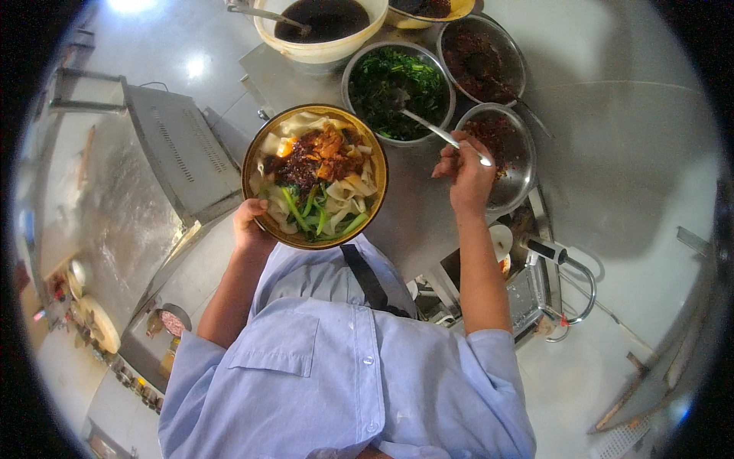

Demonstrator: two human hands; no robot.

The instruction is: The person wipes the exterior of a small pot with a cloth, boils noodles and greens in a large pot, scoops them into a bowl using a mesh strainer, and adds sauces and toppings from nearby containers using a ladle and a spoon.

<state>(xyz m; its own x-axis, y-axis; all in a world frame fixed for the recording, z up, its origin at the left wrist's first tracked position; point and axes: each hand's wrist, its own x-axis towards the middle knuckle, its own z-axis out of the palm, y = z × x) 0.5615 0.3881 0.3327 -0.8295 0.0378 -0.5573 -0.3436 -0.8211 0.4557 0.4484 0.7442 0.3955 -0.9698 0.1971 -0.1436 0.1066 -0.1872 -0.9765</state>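
My left hand (252, 226) grips the lower left rim of a brown bowl (383, 166), thumb over the edge. Inside lie wide flat noodles (350, 198), green leafy stalks (295, 207) and a dark red, oily chili topping (307, 158). To the right, my right hand (473, 169) holds the handle of a metal spoon (427, 123), whose head rests in chopped greens (421, 72) in a steel bowl (347, 86). Just behind that hand is a steel bowl (519, 195) with chopped red chili (487, 135).
A white tub (321, 54) of dark liquid with a ladle stands at the top. Beside it are a yellow-rimmed basin (461, 10) and a steel bowl (519, 57) of dark red paste. A sink tap (588, 292) is at right, a metal worktable (137, 189) at left.
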